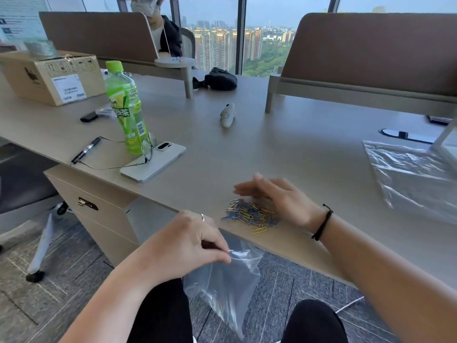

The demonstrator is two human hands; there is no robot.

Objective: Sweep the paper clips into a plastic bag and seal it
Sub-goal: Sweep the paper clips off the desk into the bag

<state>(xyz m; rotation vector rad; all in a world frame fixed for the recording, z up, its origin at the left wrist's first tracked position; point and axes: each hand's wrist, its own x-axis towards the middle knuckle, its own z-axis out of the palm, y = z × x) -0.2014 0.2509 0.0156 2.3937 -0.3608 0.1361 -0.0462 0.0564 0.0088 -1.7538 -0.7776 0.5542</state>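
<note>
A: Left hand (pixel 188 241)?
B: Fingers pinch the rim of a small clear plastic zip bag (pixel 223 283) — it hangs below the edge of the beige tabletop (pixel 284 144).
A: Right hand (pixel 277 196)?
B: Fingers straight, loosely spread, blurred, just behind the pile of blue and yellow paper clips (pixel 252 214).
A: Pile position?
B: Near the tabletop edge, right above the bag. Second flat clear plastic bag (pixel 410 177) lies far right — well apart.
</note>
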